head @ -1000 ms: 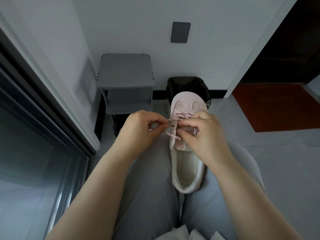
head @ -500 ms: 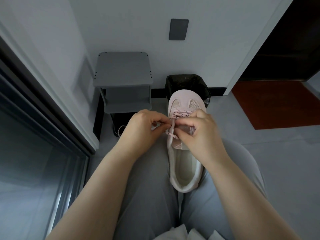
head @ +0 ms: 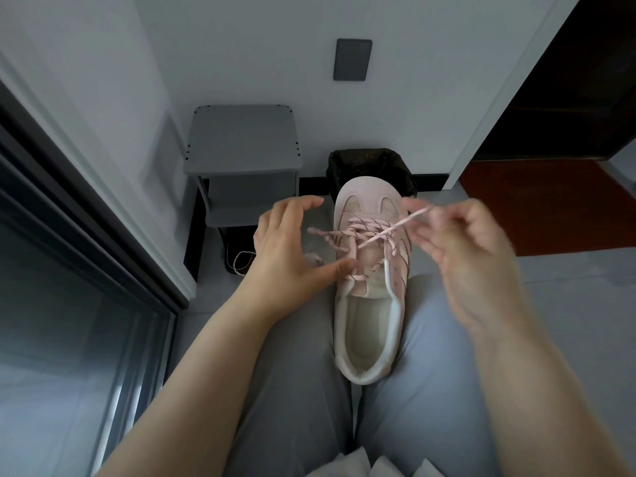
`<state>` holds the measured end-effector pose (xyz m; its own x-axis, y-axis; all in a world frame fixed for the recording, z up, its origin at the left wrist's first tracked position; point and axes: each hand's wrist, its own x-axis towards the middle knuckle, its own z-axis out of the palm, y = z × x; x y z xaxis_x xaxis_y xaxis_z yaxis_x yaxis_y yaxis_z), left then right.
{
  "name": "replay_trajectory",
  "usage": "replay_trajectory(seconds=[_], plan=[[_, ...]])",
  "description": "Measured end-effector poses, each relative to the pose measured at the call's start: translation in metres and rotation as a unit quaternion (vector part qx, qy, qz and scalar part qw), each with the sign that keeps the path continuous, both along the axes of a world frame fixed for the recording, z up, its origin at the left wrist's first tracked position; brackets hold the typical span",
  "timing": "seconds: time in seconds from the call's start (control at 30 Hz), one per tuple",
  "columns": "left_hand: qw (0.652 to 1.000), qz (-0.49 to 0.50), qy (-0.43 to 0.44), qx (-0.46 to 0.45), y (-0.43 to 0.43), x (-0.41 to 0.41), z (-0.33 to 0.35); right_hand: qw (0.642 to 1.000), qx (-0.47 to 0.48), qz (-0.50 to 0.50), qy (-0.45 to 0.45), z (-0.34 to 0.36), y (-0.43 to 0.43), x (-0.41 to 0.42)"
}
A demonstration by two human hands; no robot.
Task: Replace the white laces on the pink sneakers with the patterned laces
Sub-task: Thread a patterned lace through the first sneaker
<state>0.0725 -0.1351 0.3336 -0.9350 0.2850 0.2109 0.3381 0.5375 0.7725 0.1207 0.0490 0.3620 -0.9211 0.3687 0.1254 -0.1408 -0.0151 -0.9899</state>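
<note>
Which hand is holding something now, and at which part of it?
The right hand pinches the lace near its free end, though motion blurs the grip. The left hand holds nothing; its thumb rests against the sneaker.

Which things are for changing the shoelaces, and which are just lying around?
For the job: sneaker, patterned lace, left hand, right hand pinching the lace.
Just lying about: grey shelf, black bin, red mat, wall plate.

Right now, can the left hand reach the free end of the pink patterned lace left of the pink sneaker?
Probably yes: the open left hand has that pink patterned lace end between its thumb and fingers, with nothing in the way.
</note>
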Motion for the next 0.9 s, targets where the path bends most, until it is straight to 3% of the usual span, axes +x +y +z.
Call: replay_trajectory(seconds=[0.07,0.17,0.27,0.33,0.43,0.5,0.57,0.67,0.9], plan=[[1.0,-0.014,-0.002,0.0,0.002,0.002,0.003,0.985,-0.159,0.002,0.062,0.013,0.014,0.003],[0.999,-0.032,0.005,0.005,0.008,0.005,0.005,0.938,-0.317,0.009,0.144,0.029,0.057,0.008],[0.998,-0.055,0.013,-0.001,0.013,0.005,0.003,0.891,-0.411,0.121,0.153,0.036,0.1,0.011],[0.998,-0.066,0.011,-0.001,0.014,0.004,0.001,0.936,-0.317,0.056,0.146,0.038,0.109,0.009],[0.998,-0.069,0.014,-0.002,0.014,0.003,-0.001,0.985,-0.059,-0.102,0.128,0.037,0.083,0.008],[0.997,-0.07,0.021,0.004,0.014,0.002,-0.002,0.974,0.184,-0.119,0.063,0.032,0.058,0.006],[0.997,-0.065,0.021,0.025,0.014,0.003,-0.002,0.933,0.356,-0.008,-0.044,0.021,0.036,0.006],[0.997,-0.059,0.013,0.042,0.012,0.003,-0.002,0.885,0.448,0.083,-0.096,0.006,0.017,0.006],[0.995,-0.092,-0.01,0.032,0.004,0.004,-0.003,0.865,0.479,0.106,-0.106,-0.007,0.016,0.006]])
